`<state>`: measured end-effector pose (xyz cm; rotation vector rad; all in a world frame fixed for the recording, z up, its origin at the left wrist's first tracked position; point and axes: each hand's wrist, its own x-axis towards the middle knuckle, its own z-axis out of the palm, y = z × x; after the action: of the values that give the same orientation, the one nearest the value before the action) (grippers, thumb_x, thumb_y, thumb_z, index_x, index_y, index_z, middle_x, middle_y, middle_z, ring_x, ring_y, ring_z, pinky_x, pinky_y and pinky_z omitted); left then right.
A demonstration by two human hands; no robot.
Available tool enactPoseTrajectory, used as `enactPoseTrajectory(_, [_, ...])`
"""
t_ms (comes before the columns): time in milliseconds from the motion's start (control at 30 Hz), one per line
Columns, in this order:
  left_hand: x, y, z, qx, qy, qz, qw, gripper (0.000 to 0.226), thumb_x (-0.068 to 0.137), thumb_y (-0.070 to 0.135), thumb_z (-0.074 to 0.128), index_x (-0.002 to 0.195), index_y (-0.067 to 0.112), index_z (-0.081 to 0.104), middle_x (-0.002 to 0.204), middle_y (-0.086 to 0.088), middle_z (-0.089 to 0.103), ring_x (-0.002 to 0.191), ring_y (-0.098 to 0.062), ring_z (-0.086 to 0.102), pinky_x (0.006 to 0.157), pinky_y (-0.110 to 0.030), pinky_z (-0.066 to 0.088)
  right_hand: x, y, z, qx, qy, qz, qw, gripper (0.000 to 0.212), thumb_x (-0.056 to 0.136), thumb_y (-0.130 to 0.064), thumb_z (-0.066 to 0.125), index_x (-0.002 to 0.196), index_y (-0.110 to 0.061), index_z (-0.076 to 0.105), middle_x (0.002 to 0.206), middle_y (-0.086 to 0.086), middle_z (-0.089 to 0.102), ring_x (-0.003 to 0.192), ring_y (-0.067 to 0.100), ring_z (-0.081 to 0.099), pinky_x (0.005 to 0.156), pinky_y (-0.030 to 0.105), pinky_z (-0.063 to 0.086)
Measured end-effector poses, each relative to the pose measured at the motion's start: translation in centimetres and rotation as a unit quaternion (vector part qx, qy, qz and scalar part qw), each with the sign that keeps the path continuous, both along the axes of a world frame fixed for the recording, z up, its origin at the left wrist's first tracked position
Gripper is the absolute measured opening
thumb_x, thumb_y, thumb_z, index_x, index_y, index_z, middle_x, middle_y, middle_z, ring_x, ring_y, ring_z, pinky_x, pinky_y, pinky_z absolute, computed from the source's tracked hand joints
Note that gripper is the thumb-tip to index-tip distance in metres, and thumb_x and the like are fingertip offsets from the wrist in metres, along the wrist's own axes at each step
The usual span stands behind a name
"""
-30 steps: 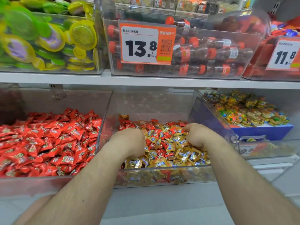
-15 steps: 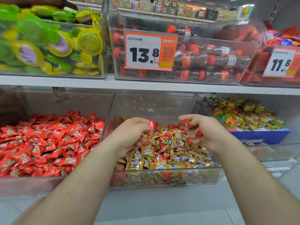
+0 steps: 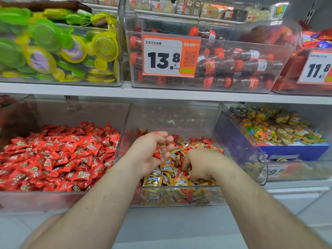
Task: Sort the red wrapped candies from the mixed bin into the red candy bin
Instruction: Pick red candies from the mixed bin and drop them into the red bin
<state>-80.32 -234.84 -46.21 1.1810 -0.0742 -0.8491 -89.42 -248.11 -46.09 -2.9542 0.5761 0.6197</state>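
Observation:
The clear mixed bin (image 3: 179, 198) in the middle of the lower shelf holds gold and red wrapped candies (image 3: 195, 142). My left hand (image 3: 152, 153) is raised over its left side, palm turned up, fingers curled round red wrapped candies (image 3: 157, 154). My right hand (image 3: 199, 164) is down in the pile, fingers curled into the gold candies (image 3: 181, 182); what it holds is hidden. The red candy bin (image 3: 53, 202) stands directly to the left, heaped with red wrapped candies (image 3: 59, 155).
To the right, a clear bin (image 3: 260, 159) holds colourful foil sweets in a blue box. On the shelf (image 3: 161, 92) above stand bins of green and yellow jelly cups (image 3: 53, 49) and cola-bottle candies (image 3: 233, 63), with an orange price tag (image 3: 168, 56).
My left hand has lifted and turned palm up with red candies in it. My right hand, raised half a second ago with red candies, has dropped back into the pile.

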Motion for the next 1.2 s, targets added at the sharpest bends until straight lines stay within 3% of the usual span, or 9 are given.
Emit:
enactPoseTrajectory(100, [0.0,-0.6,-0.8,0.132,-0.197,-0.029,0.971,0.025,0.09,-0.003,0.046,0.098,0.016,0.06,0.089,-0.002,0.067,0.066,-0.014,0.056,0.047,-0.022,0.039,0.2,-1.1,-0.7,-0.027,-0.02,-0.065,0.997,0.027,0.083,-0.019,0.066,0.108,-0.027,0.074,0.101,-0.006,0.071,0.079,0.015,0.063,0.072,0.028,0.052])
enactPoseTrajectory(233, [-0.5,-1.6,-1.7,0.328,-0.485,-0.149,0.797,0.023,0.09,0.007,0.043,0.091,0.025,0.057,0.081,0.003,0.06,0.059,-0.015,0.051,0.051,-0.025,0.037,-0.8,-2.9,-1.5,-0.083,-0.061,-0.137,0.985,0.022,0.084,-0.013,0.057,0.098,-0.022,0.071,0.095,-0.003,0.066,0.085,0.023,0.062,0.066,0.029,0.044])
enactPoseTrajectory(367, [-1.6,-2.8,-2.2,0.427,-0.541,-0.259,0.677,0.021,0.095,0.023,0.04,0.106,0.016,0.057,0.093,-0.002,0.061,0.076,-0.019,0.058,0.058,-0.028,0.042,-1.7,-3.9,-2.0,-0.063,-0.089,-0.154,0.982,0.018,0.086,-0.017,0.061,0.097,-0.024,0.073,0.101,-0.002,0.069,0.089,0.023,0.064,0.069,0.03,0.048])
enactPoseTrajectory(567, [-2.6,-4.5,-2.2,0.525,-0.573,-0.303,0.552,0.037,0.088,0.048,0.063,0.072,0.016,0.05,0.071,0.001,0.056,0.067,-0.018,0.056,0.06,-0.03,0.044,-2.6,-2.5,-0.5,-0.024,-0.102,-0.114,0.988,0.026,0.081,-0.013,0.065,0.097,-0.03,0.075,0.102,-0.005,0.071,0.097,0.019,0.066,0.081,0.035,0.058])
enactPoseTrajectory(700, [-2.5,-4.8,-2.7,0.528,-0.578,-0.291,0.55,0.019,0.087,0.028,0.065,0.079,0.016,0.052,0.069,0.004,0.053,0.059,-0.016,0.05,0.052,-0.029,0.039,-1.8,-1.5,-0.8,-0.051,-0.08,-0.093,0.991,0.005,0.076,-0.018,0.068,0.081,-0.017,0.067,0.077,-0.001,0.067,0.071,0.018,0.064,0.057,0.026,0.05])
enactPoseTrajectory(867, [-2.0,-3.7,-2.3,0.501,-0.559,-0.309,0.584,0.02,0.082,0.019,0.066,0.076,0.016,0.047,0.067,0.002,0.048,0.057,-0.017,0.046,0.051,-0.027,0.038,-1.0,-0.5,-0.9,-0.078,-0.044,-0.103,0.991,0.022,0.083,-0.012,0.061,0.067,-0.016,0.046,0.067,-0.001,0.052,0.057,0.016,0.048,0.053,0.025,0.038])
enactPoseTrajectory(1033, [-1.5,-2.8,-2.0,0.47,-0.527,-0.262,0.658,0.016,0.076,0.027,0.067,0.084,0.015,0.06,0.076,0.002,0.062,0.063,-0.018,0.053,0.055,-0.028,0.045,-1.2,-1.9,0.2,0.054,-0.148,-0.155,0.975,0.019,0.084,-0.021,0.068,0.072,-0.007,0.067,0.063,0.006,0.063,0.063,0.019,0.058,0.058,0.034,0.052])
enactPoseTrajectory(1100, [-1.6,-2.4,-1.8,0.48,-0.545,-0.224,0.649,0.018,0.079,0.031,0.065,0.079,0.017,0.055,0.072,0.004,0.057,0.063,-0.016,0.052,0.053,-0.026,0.041,-1.9,-2.3,1.1,0.171,-0.26,-0.188,0.932,0.021,0.087,-0.024,0.07,0.07,-0.011,0.07,0.059,0.002,0.065,0.054,0.011,0.054,0.048,0.027,0.044])
enactPoseTrajectory(1200, [-2.0,-2.2,-1.9,0.499,-0.575,-0.189,0.62,0.023,0.085,0.037,0.061,0.082,0.018,0.049,0.074,0.004,0.051,0.07,-0.019,0.053,0.056,-0.027,0.04,-2.7,-1.9,1.5,0.451,-0.374,-0.306,0.751,0.017,0.092,-0.02,0.065,0.077,-0.013,0.066,0.058,-0.001,0.051,0.045,0.01,0.041,0.045,0.021,0.03])
